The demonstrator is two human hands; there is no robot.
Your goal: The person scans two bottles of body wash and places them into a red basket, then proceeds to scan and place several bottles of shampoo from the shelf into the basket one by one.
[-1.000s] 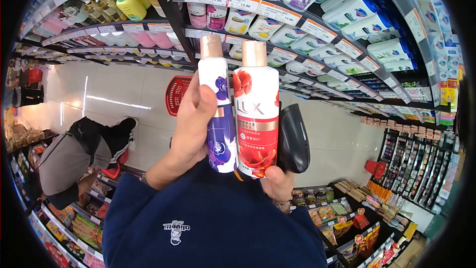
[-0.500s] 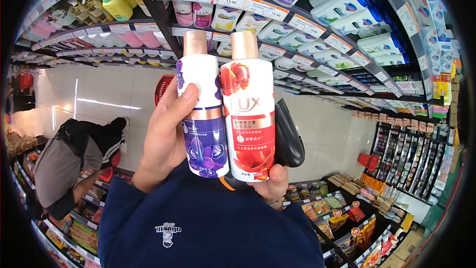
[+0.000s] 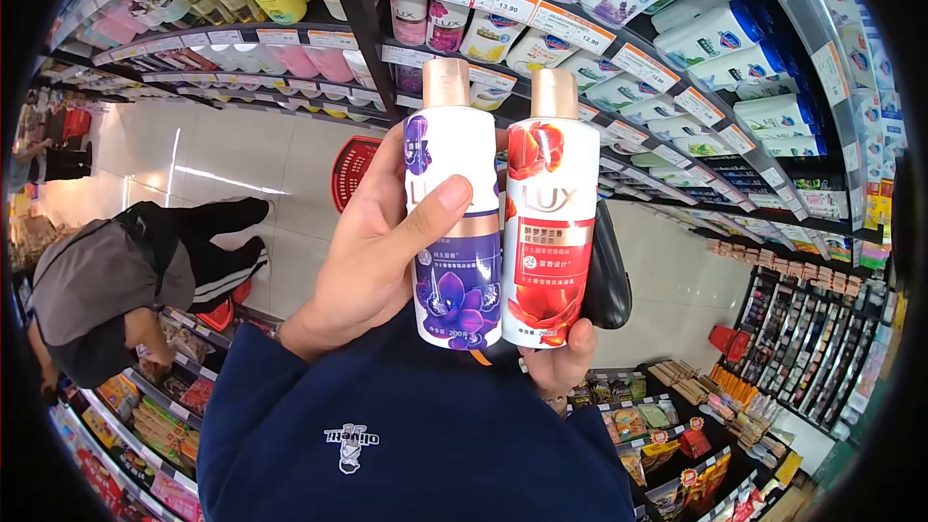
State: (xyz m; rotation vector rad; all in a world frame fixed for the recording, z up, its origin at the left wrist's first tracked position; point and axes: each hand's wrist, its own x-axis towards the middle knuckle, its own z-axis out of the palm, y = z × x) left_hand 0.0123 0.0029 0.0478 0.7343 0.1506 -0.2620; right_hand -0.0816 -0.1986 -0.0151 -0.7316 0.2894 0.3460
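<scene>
My left hand [image 3: 372,251] is closed round a white and purple LUX bottle [image 3: 458,280], its thumb across the front. A white and red LUX bottle [image 3: 548,232] stands upright beside it, a narrow gap between the two. My right hand [image 3: 565,358] holds the red bottle low down at its right, with most of its fingers hidden behind. Both bottles have gold caps and labels facing me. Behind the red bottle, at its right, shows a smooth black object [image 3: 607,271] that I cannot make out.
Shelves of bottles and price tags [image 3: 580,34] rise just beyond the bottles. A red basket [image 3: 353,172] is on the floor behind my left hand. At the left, a person in grey [image 3: 106,280] bends by a goods shelf. More shelves [image 3: 812,329] stand at the right.
Both bottles and my hands have shifted right in the view, and the gap between the bottles has widened. The shelves have shifted too. The person at the left shows lower legs spread farther apart.
</scene>
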